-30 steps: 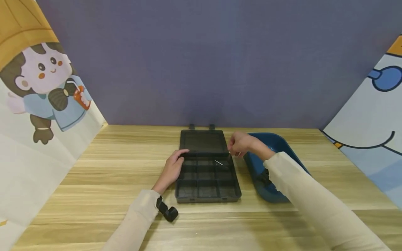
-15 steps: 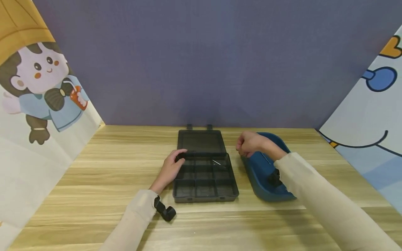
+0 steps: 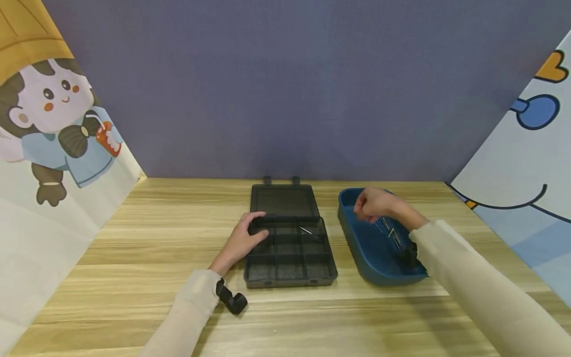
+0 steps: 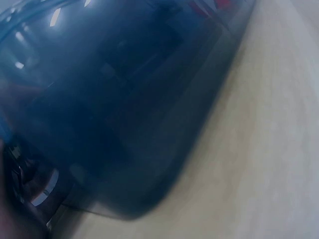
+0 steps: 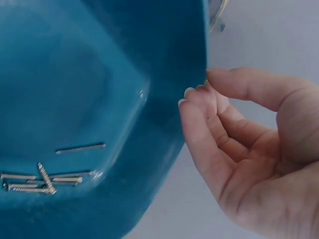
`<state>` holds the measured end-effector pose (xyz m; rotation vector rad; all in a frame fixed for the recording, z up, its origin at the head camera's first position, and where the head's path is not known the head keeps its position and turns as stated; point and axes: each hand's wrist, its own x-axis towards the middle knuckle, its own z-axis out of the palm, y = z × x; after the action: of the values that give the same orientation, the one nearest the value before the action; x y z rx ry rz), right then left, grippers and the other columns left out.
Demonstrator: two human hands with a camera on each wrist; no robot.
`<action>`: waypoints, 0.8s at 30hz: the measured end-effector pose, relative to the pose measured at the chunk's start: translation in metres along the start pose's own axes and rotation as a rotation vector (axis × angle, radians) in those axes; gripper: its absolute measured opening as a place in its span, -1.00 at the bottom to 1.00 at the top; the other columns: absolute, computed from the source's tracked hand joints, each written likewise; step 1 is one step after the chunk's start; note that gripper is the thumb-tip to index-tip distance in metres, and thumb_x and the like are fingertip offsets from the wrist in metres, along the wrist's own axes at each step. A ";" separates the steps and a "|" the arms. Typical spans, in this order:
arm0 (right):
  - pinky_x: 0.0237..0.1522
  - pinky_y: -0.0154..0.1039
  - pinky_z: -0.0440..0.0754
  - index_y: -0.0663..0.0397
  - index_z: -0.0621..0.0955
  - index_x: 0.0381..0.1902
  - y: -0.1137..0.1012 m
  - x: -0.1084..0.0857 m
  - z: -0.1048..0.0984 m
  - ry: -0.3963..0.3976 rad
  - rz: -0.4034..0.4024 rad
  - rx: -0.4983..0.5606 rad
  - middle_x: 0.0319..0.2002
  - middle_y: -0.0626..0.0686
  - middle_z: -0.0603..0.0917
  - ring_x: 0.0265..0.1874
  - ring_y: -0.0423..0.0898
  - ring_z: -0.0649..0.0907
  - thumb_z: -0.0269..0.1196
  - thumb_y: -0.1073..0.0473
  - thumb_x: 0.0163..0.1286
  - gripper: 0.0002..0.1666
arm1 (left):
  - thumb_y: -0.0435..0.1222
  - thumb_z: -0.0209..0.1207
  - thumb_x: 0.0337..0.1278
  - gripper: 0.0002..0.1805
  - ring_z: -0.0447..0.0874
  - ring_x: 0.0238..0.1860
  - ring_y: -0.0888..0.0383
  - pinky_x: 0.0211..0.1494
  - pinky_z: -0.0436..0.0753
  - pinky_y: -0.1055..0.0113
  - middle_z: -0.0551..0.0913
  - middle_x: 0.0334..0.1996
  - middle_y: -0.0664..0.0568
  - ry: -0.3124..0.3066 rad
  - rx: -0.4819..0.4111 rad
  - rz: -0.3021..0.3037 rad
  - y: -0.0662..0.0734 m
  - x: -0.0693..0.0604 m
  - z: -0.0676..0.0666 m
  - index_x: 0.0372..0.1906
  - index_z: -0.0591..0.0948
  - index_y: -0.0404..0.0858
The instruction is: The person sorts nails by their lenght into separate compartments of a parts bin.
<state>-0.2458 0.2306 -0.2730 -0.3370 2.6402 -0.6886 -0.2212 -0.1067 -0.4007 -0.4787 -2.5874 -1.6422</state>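
The dark compartment box (image 3: 291, 285) lies with its lid (image 3: 284, 201) folded back. A thin silver pin (image 3: 306, 230) is in its back right compartment. My left hand (image 3: 238, 243) rests at the box's left side, index finger and thumb spread over the edge. Over the blue bin (image 3: 357, 248) is my right hand (image 3: 374, 204), which the right wrist view shows holding nothing, its fingers (image 5: 197, 124) loosely bent and thumb apart. Several screws and pins (image 5: 45, 184) lie on the bin's floor. A blurred dark surface (image 4: 129, 124) fills much of the left wrist view.
The bin stands to the right of the box, with a strip of wooden table (image 3: 341, 267) between them. A purple-grey panel (image 3: 285, 89) rises behind the table. Printed cartoon panels flank it on the left (image 3: 58, 109) and right (image 3: 526, 173).
My right hand has moved right, from the box's back right edge to above the bin. More screws have come into sight in the bin. My left hand has stayed at the box, thumb spread wider.
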 end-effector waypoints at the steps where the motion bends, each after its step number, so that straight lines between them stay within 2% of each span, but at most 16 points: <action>1: -0.35 -0.21 0.69 0.43 0.57 -0.20 0.003 0.000 0.000 0.008 -0.002 -0.003 -0.45 0.09 0.63 -0.47 -0.15 0.64 0.24 0.33 0.16 -0.73 | -0.29 0.19 0.14 -0.43 0.17 0.40 -0.18 0.40 0.17 -0.17 0.34 0.29 -0.21 0.000 -0.001 -0.001 0.000 0.000 0.000 0.28 0.40 -0.29; 7: -0.42 -0.22 0.67 0.44 0.57 -0.30 0.018 0.001 -0.001 0.031 0.015 -0.008 -0.51 0.07 0.61 -0.54 -0.17 0.60 0.19 0.36 0.17 -0.82 | -0.32 0.19 0.13 -0.44 0.18 0.40 -0.18 0.40 0.18 -0.17 0.35 0.28 -0.21 0.012 -0.006 -0.004 0.000 0.001 0.000 0.27 0.42 -0.29; 14: -0.45 -0.25 0.60 0.42 0.58 -0.31 0.031 0.004 -0.002 0.007 0.062 -0.011 -0.56 0.02 0.53 -0.57 -0.18 0.51 0.15 0.37 0.24 -0.85 | -0.33 0.19 0.13 -0.45 0.18 0.40 -0.18 0.40 0.17 -0.18 0.35 0.27 -0.21 0.016 -0.014 0.000 -0.001 0.000 0.002 0.27 0.42 -0.30; 20: -0.47 -0.30 0.55 0.19 0.52 -0.55 0.040 0.008 -0.001 0.017 0.086 -0.052 -0.64 -0.07 0.45 -0.60 -0.21 0.47 0.11 0.34 0.22 -0.85 | -0.34 0.18 0.15 -0.47 0.18 0.39 -0.17 0.39 0.18 -0.18 0.36 0.27 -0.20 0.023 -0.022 0.003 -0.001 -0.001 0.002 0.26 0.42 -0.29; 24: -0.47 -0.31 0.55 0.14 0.50 -0.58 0.046 0.011 0.000 0.019 0.096 -0.056 -0.65 -0.09 0.43 -0.60 -0.22 0.46 0.09 0.33 0.21 -0.83 | -0.34 0.17 0.16 -0.48 0.20 0.39 -0.17 0.39 0.19 -0.17 0.38 0.25 -0.20 0.028 -0.024 0.011 -0.002 0.000 0.002 0.25 0.43 -0.29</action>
<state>-0.2620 0.2666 -0.2999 -0.2184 2.6781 -0.5906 -0.2212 -0.1053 -0.4032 -0.4670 -2.5442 -1.6655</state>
